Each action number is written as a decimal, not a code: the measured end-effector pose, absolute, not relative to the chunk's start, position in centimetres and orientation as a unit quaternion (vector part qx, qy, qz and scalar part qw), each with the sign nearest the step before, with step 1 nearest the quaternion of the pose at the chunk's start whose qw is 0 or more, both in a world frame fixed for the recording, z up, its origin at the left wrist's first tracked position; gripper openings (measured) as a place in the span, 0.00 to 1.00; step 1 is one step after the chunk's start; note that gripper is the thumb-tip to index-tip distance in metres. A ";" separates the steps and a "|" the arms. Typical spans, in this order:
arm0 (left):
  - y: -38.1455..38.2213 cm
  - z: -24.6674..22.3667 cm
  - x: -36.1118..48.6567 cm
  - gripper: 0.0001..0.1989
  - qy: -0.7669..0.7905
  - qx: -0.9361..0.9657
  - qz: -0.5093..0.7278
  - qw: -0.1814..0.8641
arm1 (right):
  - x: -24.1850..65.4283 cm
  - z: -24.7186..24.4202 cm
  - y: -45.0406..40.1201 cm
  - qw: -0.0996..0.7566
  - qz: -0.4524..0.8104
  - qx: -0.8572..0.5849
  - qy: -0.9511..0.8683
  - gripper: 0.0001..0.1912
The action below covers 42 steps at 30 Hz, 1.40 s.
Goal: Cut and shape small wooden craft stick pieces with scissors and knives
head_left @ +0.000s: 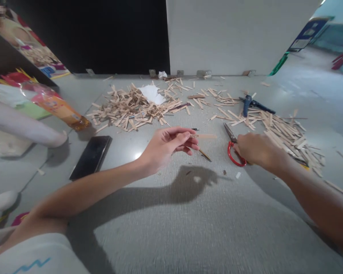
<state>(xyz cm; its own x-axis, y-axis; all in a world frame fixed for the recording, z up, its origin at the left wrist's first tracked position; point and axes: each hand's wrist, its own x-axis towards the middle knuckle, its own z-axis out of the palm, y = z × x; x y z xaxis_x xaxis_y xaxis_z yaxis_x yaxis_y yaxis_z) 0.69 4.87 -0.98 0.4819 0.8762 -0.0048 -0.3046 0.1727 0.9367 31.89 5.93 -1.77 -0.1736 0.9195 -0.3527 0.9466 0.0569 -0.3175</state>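
Observation:
Between the thumb and fingers of my left hand (171,146) is a thin wooden strip (207,136) with dark markings near the thumb. My right hand (253,148) is closed at the red-handled scissors (233,154), whose blades point up and away to the left. A slim pencil-like stick (205,155) lies on the grey floor below my left fingers. Just beyond my right hand is a pile of pale wooden strips (288,133), with dark blue pliers (247,104) at its far left end.
A large heap of wooden pieces (125,106) with white paper (152,94) spreads at the back. To the left lie a black phone (91,156) and an orange drink bottle (60,108). A black and white panel (217,38) stands behind.

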 end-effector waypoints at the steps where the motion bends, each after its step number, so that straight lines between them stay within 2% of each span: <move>1: 4.6 -0.4 0.6 0.12 0.284 0.490 0.419 0.710 | 32.2 -2.2 5.4 0.032 -0.213 0.668 0.713 0.07; 3: 3.9 0.3 0.5 0.11 0.274 0.502 0.424 0.702 | 32.3 -2.6 4.6 0.031 -0.162 0.707 0.688 0.04; 6: 2.9 0.8 0.3 0.12 0.270 0.528 0.429 0.681 | 32.4 -2.7 3.9 0.011 -0.146 0.736 0.661 0.09; 13: 1.8 1.8 0.0 0.11 0.267 0.557 0.442 0.650 | 32.1 -2.5 2.1 -0.085 -0.221 0.754 0.612 0.12; 15: 1.5 2.1 -0.1 0.12 0.261 0.554 0.445 0.653 | 30.8 -1.9 0.7 -0.158 -0.271 0.729 0.608 0.16; 17: 1.2 2.2 -0.2 0.12 0.253 0.551 0.447 0.658 | 29.1 -1.1 -1.0 -0.330 -0.381 0.648 0.571 0.25; 20: 0.8 2.2 -0.1 0.13 0.245 0.542 0.447 0.668 | 26.5 -0.4 -3.1 -0.416 -0.520 0.514 0.541 0.31; 22: 0.6 2.0 0.0 0.15 0.242 0.536 0.442 0.678 | 25.0 -0.8 -4.2 -0.427 -0.575 0.460 0.525 0.34; 26: 0.3 1.5 0.4 0.17 0.242 0.531 0.445 0.679 | 23.2 -2.4 -6.2 -0.437 -0.587 0.410 0.544 0.40; 32: -0.9 0.7 1.1 0.17 0.267 0.562 0.435 0.651 | 22.5 -2.9 -8.1 -0.410 -0.597 0.411 0.555 0.34; 37: -1.3 1.1 1.2 0.18 0.283 0.612 0.358 0.646 | 22.7 -3.5 -8.5 -0.405 -0.566 0.427 0.578 0.29; 42: -0.9 1.6 2.0 0.18 0.281 0.638 0.280 0.660 | 22.4 -2.4 -8.7 -0.395 -0.547 0.404 0.617 0.31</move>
